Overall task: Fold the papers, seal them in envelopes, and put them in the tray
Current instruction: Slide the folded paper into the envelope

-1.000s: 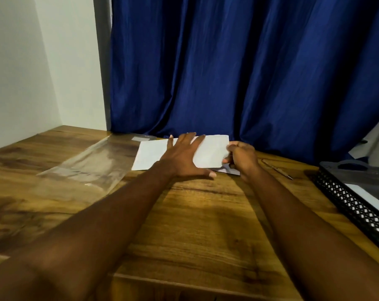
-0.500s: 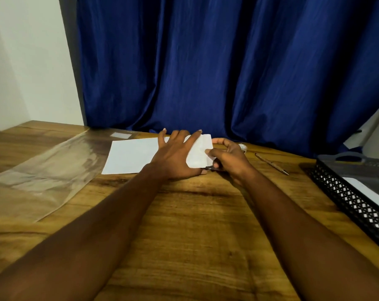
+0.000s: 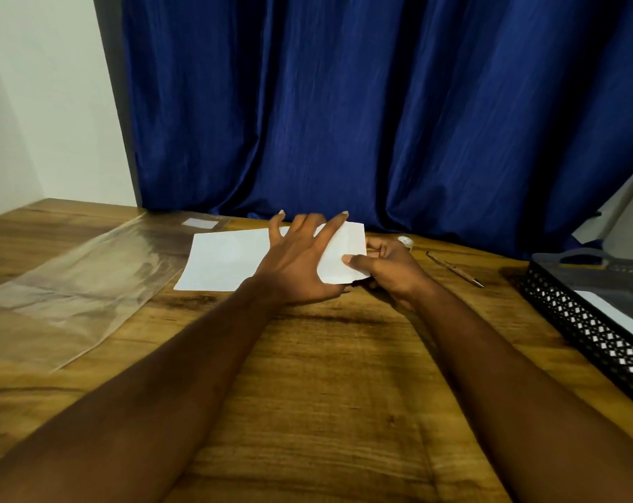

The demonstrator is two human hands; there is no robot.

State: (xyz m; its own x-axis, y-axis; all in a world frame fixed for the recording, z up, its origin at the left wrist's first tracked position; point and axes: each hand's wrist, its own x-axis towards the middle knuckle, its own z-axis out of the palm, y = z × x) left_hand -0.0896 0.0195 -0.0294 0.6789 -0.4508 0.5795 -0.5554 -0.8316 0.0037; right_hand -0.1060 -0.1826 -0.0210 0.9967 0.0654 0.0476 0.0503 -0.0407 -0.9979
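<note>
wooden table (image 3: pixel 325 375) — blue curtain (image 3: pixel 344 103) behind | white paper (image 3: pixel 227 259) on it

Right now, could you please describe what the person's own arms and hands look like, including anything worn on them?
Both forearms are bare right down to the near edge of the picture, with no sleeve showing. The left hand and the right hand wear no gloves, and no watch, bracelet or ring can be seen. The left hand's fingernails are longish and pale at the tips. No markings show on either arm.
</note>
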